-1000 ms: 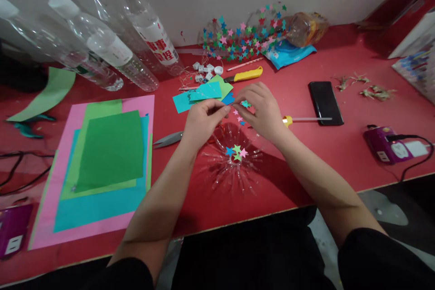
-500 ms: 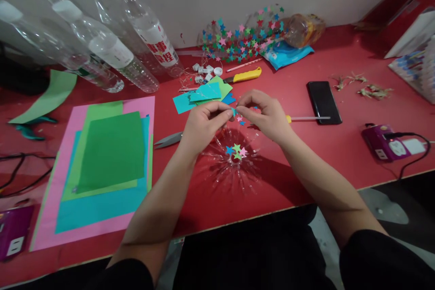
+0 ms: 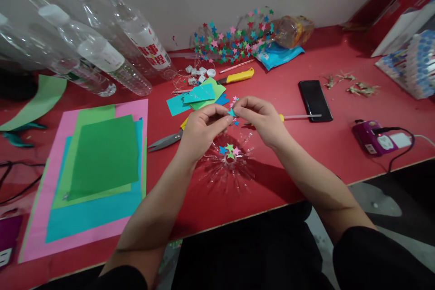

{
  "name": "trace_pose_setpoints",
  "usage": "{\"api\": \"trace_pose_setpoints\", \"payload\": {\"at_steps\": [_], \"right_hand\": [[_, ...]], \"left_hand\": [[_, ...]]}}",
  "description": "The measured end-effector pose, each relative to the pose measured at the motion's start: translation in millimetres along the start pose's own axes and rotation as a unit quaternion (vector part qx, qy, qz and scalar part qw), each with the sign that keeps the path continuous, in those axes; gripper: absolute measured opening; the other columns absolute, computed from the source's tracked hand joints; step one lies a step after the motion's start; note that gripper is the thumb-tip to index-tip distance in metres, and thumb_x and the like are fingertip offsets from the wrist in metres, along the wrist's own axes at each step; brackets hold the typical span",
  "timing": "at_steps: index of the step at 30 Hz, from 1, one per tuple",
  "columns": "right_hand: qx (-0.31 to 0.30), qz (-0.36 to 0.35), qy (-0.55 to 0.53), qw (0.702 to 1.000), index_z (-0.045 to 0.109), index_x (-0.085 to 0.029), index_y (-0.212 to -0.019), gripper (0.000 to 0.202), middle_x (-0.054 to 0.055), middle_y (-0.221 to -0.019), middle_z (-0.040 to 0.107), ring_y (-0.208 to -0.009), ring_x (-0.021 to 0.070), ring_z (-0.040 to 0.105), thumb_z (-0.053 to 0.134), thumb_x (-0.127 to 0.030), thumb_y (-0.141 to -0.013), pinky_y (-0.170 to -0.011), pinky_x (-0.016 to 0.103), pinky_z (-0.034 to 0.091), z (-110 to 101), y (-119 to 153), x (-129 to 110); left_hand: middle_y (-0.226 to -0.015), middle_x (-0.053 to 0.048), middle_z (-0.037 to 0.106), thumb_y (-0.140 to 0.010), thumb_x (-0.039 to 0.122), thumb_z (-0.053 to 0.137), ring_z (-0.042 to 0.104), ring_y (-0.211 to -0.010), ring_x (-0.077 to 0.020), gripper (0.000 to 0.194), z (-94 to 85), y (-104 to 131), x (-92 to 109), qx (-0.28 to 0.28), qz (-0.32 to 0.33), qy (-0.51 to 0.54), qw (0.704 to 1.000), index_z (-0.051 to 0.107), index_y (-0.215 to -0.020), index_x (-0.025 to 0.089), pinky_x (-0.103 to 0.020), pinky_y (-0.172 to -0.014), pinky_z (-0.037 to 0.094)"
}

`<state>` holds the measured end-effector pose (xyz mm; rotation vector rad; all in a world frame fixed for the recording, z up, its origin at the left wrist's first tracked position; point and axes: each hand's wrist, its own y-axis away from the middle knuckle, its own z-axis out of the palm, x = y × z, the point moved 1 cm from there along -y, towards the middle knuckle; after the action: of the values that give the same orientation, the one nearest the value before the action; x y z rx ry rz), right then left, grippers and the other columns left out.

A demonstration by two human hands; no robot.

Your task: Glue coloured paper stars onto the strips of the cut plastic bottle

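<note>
The left hand (image 3: 199,131) and the right hand (image 3: 261,120) meet at the fingertips, thumb and finger of each pinched on a small blue star (image 3: 231,112), flat and sharp-pointed, which sits between them over the red desk (image 3: 190,208). Just below the hands, nearer the person, is a cut bottle (image 3: 227,170) of clear plastic, its thin glossy strips splayed like rays around a round middle; blue, green and pink stars (image 3: 230,150) cluster there. Beside the left hand lie scissors (image 3: 166,141) with grey metal blades. Beyond the hands are flat blue and green paper scraps (image 3: 200,94), a cutter (image 3: 241,75) with a ridged yellow handle, a crinkled blue packet (image 3: 280,56) and a mass of tiny coloured stars (image 3: 234,43). To the right, a pale stick (image 3: 295,117) reaches across a smooth black phone (image 3: 316,97), with a shiny purple plug box (image 3: 369,138) farther out. To the left lie stacked pink, blue and green sheets (image 3: 105,158); behind stand clear, white-capped bottles (image 3: 146,43), one label bearing big red characters, too blurred to read
</note>
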<state>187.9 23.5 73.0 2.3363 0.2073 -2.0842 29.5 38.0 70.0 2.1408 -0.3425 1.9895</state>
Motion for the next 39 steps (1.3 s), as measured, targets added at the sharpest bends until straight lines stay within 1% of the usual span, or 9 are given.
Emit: {"api": "trace_pose_setpoints", "payload": {"at_steps": [4, 6, 9, 12, 16, 20, 26, 31, 39], "right_hand": [[-0.015, -0.011, 0.236, 0.972, 0.063, -0.019, -0.083, 0.025, 0.002, -0.079, 0.063, -0.071, 0.0123, 0.055, 0.058, -0.043, -0.087, -0.064, 0.027, 0.039, -34.7, 4.2, 0.6], [0.023, 0.047, 0.445, 0.894, 0.061, -0.019, -0.071, 0.027, 0.004, -0.070, 0.061, -0.063, 0.0139, 0.052, 0.062, -0.043, -0.083, -0.060, 0.029, 0.034, -59.2, 9.0, 8.3], [-0.004, 0.198, 0.583, 0.788, 0.053, -0.020, -0.054, 0.043, 0.006, -0.054, 0.053, -0.055, 0.0160, 0.050, 0.065, -0.055, -0.078, -0.053, 0.031, 0.028, -84.4, 18.8, 28.6], [-0.006, 0.223, 0.600, 0.768, 0.051, -0.021, -0.053, 0.047, 0.006, -0.049, 0.050, -0.052, 0.0170, 0.050, 0.063, -0.059, -0.077, -0.051, 0.031, 0.027, -87.9, 25.6, 45.3], [-0.005, 0.229, 0.581, 0.781, 0.059, -0.020, -0.066, 0.037, 0.007, -0.061, 0.059, -0.057, 0.0192, 0.054, 0.059, -0.056, -0.078, -0.051, 0.031, 0.029, -79.8, 26.3, 55.7], [0.058, 0.214, 0.504, 0.835, 0.058, -0.020, -0.078, 0.026, 0.007, -0.072, 0.062, -0.064, 0.0200, 0.058, 0.063, -0.045, -0.073, -0.054, 0.031, 0.034, -82.7, 23.6, 57.7], [0.147, 0.178, 0.111, 0.967, 0.041, -0.025, -0.085, 0.039, -0.003, -0.068, 0.058, -0.052, 0.0124, 0.055, 0.073, -0.040, -0.068, -0.051, 0.028, 0.040, -92.5, 19.9, 45.0], [0.154, 0.138, -0.083, 0.975, 0.053, -0.023, -0.088, 0.035, -0.004, -0.078, 0.059, -0.060, 0.0092, 0.057, 0.074, -0.032, -0.061, -0.059, 0.026, 0.046, -74.2, 17.0, 35.9], [0.004, 0.164, -0.152, 0.975, 0.062, -0.020, -0.095, 0.031, 0.002, -0.082, 0.067, -0.056, 0.0097, 0.056, 0.074, -0.036, -0.071, -0.052, 0.025, 0.045, -37.8, 27.8, 40.6]], "left_hand": [[-0.064, 0.002, 0.060, -0.074, 0.025, 0.068, 0.051, -0.055, -0.0082, 0.006, -6.0, -0.9, -1.9, 0.030, 0.010, -0.008, 0.999, 0.064, -0.072, 0.019, -0.022, -0.053, 0.043], [-0.063, 0.003, 0.061, -0.074, 0.024, 0.067, 0.051, -0.053, -0.0080, 0.006, -10.8, -2.9, -2.9, 0.050, 0.017, -0.003, 0.999, 0.064, -0.073, 0.019, -0.022, -0.053, 0.042], [-0.064, 0.002, 0.063, -0.074, 0.023, 0.067, 0.051, -0.053, -0.0077, 0.006, -15.5, -6.6, -4.4, 0.056, 0.019, 0.008, 0.998, 0.063, -0.074, 0.019, -0.022, -0.052, 0.042], [-0.064, 0.002, 0.063, -0.074, 0.022, 0.067, 0.050, -0.052, -0.0075, 0.005, -15.4, -9.2, -6.2, 0.049, 0.011, 0.010, 0.999, 0.064, -0.073, 0.019, -0.022, -0.052, 0.041], [-0.063, 0.002, 0.062, -0.074, 0.022, 0.067, 0.050, -0.053, -0.0077, 0.005, -14.2, -10.1, -8.1, 0.038, 0.002, 0.006, 0.999, 0.064, -0.072, 0.019, -0.022, -0.052, 0.041], [-0.064, 0.001, 0.063, -0.073, 0.022, 0.068, 0.051, -0.053, -0.0076, 0.006, -18.5, -10.7, -7.5, 0.046, -0.002, 0.004, 0.999, 0.063, -0.072, 0.019, -0.022, -0.052, 0.042], [-0.062, 0.001, 0.062, -0.071, 0.024, 0.069, 0.050, -0.051, -0.0077, 0.008, -22.0, -13.3, -6.9, 0.063, -0.010, 0.010, 0.998, 0.062, -0.071, 0.019, -0.021, -0.051, 0.044], [-0.062, 0.002, 0.060, -0.073, 0.023, 0.065, 0.049, -0.052, -0.0076, 0.006, -16.5, -13.5, -11.7, 0.045, -0.002, -0.020, 0.999, 0.062, -0.070, 0.019, -0.022, -0.052, 0.041], [-0.064, 0.001, 0.058, -0.074, 0.024, 0.064, 0.052, -0.060, -0.0113, 0.007, -16.6, -17.9, -23.2, 0.065, 0.016, -0.114, 0.991, 0.061, -0.070, 0.019, -0.026, -0.059, 0.041]]}}
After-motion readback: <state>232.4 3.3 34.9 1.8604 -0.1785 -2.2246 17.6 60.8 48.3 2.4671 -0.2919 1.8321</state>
